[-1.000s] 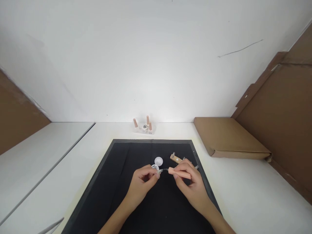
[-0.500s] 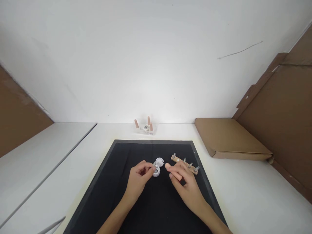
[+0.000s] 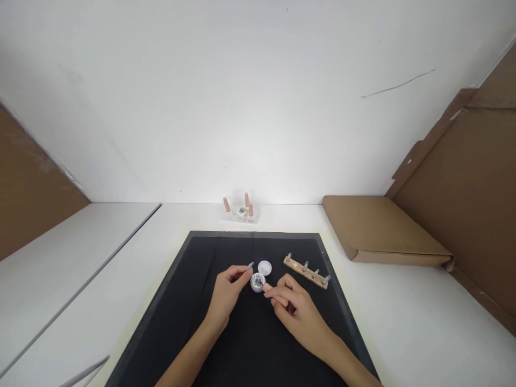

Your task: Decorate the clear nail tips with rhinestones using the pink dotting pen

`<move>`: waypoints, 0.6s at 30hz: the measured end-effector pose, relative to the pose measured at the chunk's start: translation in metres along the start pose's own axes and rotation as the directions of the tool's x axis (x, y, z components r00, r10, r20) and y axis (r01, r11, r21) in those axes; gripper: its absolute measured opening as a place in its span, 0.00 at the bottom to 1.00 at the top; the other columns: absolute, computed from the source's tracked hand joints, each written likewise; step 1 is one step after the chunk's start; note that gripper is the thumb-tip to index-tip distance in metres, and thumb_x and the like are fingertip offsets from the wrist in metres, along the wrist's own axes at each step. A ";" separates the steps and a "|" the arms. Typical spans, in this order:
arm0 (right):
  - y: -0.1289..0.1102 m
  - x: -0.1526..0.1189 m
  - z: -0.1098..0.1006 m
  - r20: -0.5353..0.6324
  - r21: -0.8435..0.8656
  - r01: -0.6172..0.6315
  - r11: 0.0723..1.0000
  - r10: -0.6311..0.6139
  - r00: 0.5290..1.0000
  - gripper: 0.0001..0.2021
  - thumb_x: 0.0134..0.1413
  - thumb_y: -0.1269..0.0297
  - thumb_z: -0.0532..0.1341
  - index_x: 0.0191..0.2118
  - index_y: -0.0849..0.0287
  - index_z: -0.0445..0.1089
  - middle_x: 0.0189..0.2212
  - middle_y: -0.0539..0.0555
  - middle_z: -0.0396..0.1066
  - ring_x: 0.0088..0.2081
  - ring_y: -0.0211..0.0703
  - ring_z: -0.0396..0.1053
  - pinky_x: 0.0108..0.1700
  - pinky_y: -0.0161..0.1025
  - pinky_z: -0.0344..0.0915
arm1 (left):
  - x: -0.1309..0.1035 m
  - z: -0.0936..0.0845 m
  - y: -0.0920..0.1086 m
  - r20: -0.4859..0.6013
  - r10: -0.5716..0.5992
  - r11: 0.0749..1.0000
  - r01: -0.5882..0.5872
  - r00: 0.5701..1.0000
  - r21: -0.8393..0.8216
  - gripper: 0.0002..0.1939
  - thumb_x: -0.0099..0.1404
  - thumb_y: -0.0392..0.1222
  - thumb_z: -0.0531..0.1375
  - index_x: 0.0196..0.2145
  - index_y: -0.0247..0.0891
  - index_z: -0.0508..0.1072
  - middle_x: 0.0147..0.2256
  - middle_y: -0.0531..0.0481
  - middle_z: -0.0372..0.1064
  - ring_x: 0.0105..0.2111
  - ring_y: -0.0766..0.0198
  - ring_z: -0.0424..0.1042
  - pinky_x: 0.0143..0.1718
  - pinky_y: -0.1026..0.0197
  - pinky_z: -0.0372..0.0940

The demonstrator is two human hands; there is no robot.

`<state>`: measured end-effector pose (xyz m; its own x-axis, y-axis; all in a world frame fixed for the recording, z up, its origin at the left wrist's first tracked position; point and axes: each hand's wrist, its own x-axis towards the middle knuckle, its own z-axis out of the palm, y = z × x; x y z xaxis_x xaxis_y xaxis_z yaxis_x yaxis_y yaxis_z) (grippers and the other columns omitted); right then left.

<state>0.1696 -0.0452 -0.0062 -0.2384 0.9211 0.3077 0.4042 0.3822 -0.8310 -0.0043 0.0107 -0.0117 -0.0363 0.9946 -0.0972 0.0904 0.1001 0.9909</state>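
My left hand (image 3: 230, 290) pinches a small grey, pointed piece that looks like a false nail (image 3: 250, 265) between thumb and forefinger. Just right of it stands a small round white jar (image 3: 258, 282) with silvery-grey bits inside. Its round white lid (image 3: 265, 268) lies behind it. In my right hand (image 3: 297, 309) is a nail polish brush (image 3: 278, 297), held by its peach-coloured cap. The brush's dark tip points left, at the jar's rim or contents; I cannot tell whether it touches them.
A wooden nail stand (image 3: 307, 272) with several clear nail tips lies right of the jar on the black mat (image 3: 226, 248). Behind the mat, a clear holder (image 3: 241, 216) carries peach-capped bottles. A flat cardboard box (image 3: 387, 226) sits at the right.
My right hand has moved left and slightly down, bringing the brush to the jar. My left hand has drawn back left from over the jar with the grey piece.
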 end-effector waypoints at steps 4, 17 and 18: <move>0.001 0.001 0.001 0.009 -0.021 0.000 1.000 0.000 1.000 0.13 0.53 0.76 0.54 0.38 0.55 0.73 0.27 0.48 0.54 0.26 0.35 0.59 0.26 0.31 0.59 | -0.001 0.001 0.003 0.050 -0.074 0.996 0.076 0.996 -0.051 0.17 0.46 0.51 0.67 0.28 0.35 0.79 0.29 0.46 0.75 0.28 0.62 0.67 0.29 0.63 0.60; -0.001 0.001 -0.004 0.008 0.005 -0.034 0.999 0.034 0.999 0.10 0.53 0.74 0.54 0.35 0.57 0.72 0.27 0.48 0.56 0.24 0.34 0.58 0.26 0.32 0.57 | -0.003 0.002 0.006 0.231 -0.088 0.993 0.102 0.969 -0.052 0.12 0.53 0.48 0.64 0.28 0.35 0.77 0.30 0.48 0.75 0.30 0.63 0.67 0.33 0.63 0.59; -0.001 0.001 -0.004 0.012 0.004 -0.038 0.999 0.038 0.999 0.10 0.53 0.74 0.54 0.35 0.57 0.72 0.27 0.48 0.56 0.24 0.34 0.59 0.26 0.32 0.57 | -0.003 0.003 0.006 0.242 -0.086 0.994 0.101 0.966 -0.049 0.12 0.53 0.48 0.64 0.27 0.35 0.77 0.30 0.48 0.74 0.30 0.64 0.67 0.33 0.63 0.59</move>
<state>0.1724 -0.0441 -0.0029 -0.2331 0.9341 0.2703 0.4098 0.3464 -0.8438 -0.0012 0.0078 -0.0061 0.1984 0.9591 -0.2020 0.0376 0.1985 0.9794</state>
